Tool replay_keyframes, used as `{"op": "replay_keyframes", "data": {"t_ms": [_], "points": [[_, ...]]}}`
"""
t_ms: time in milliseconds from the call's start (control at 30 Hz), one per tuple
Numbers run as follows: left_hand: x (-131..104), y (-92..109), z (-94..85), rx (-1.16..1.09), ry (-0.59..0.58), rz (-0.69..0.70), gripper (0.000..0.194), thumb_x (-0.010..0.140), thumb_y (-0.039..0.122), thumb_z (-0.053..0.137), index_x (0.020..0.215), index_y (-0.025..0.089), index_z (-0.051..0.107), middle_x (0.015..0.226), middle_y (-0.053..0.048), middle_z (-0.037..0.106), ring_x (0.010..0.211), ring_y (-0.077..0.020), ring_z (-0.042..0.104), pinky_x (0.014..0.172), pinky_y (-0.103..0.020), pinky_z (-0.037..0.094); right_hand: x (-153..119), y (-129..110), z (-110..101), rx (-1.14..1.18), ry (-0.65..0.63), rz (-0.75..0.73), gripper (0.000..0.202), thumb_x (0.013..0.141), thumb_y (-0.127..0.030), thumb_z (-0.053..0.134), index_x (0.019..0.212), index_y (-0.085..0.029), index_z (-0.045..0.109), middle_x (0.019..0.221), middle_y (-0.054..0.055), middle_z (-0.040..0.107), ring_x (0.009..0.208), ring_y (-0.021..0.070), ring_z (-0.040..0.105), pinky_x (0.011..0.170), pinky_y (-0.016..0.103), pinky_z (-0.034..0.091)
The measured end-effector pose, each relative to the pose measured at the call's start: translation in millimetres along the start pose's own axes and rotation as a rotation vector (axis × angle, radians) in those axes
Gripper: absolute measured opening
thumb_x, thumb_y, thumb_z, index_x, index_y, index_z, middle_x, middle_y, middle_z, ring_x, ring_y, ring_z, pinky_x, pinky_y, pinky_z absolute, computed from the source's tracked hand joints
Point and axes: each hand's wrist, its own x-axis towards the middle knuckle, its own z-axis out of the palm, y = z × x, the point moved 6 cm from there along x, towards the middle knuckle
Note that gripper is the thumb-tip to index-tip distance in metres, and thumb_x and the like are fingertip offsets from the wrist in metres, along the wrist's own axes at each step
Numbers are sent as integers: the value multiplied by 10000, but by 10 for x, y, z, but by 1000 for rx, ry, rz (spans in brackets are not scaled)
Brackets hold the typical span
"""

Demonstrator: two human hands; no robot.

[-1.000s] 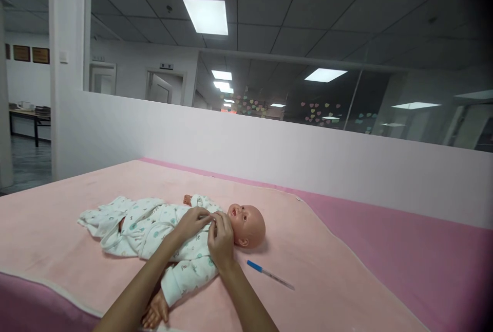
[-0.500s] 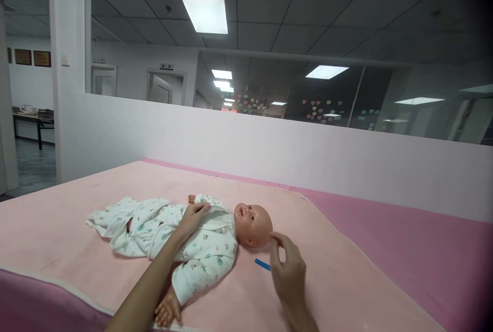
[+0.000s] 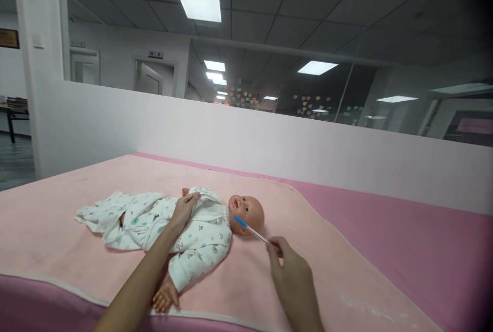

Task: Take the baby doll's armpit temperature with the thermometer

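A baby doll [image 3: 249, 213] lies on its back, head to the right, in a white printed baby outfit [image 3: 200, 237]. My left hand [image 3: 185, 212] rests on its chest, fingers closed on the edge of the outfit's front flap, which is slightly lifted. To the right of the doll's head, my right hand [image 3: 288, 265] pinches a thin clear stick with a blue end [image 3: 256, 233]. The blue end points left and up, overlapping the doll's cheek in view; whether they touch I cannot tell. The doll's near arm stretches toward the front edge.
The doll is on a pale pink padded sheet [image 3: 96, 178] over a darker pink surface [image 3: 404, 224]. Behind runs a low white wall [image 3: 269, 139] topped by a large window [image 3: 246, 80]. A table [image 3: 11, 111] shows through the doorway at the far left.
My right hand has turned the stick so its blue end has swung up and left to the doll's face. My left hand stays on the chest. The view has shifted slightly right and down.
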Motion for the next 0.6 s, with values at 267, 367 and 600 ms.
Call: {"op": "replay_keyframes", "data": {"t_ms": [267,367,600], "points": [[29,-63,15,-234,-39,-44,410,607,447,700,864,127,692,853,-60,678,856,-176,593,794,-269,437,667,-945,878,-270,-109,-192,238,828,-91,391,803,-154,620,753,92,656,728,179,616,587,232,396],[48,-70,36,-273,-72,-27,383,617,433,699,842,124,693,793,-52,676,811,-161,596,778,-254,439,850,-1035,1293,-358,-196,-298,310,817,-14,346,900,-138,618,866,113,661,758,178,627,603,233,411],[19,-77,6,-254,-21,-61,369,614,444,696,772,110,684,682,-51,663,675,-155,587,654,-238,442,924,-1104,1502,-388,-294,-425,302,815,-15,369,863,-128,645,874,127,668,814,179,631,654,214,430]]}}
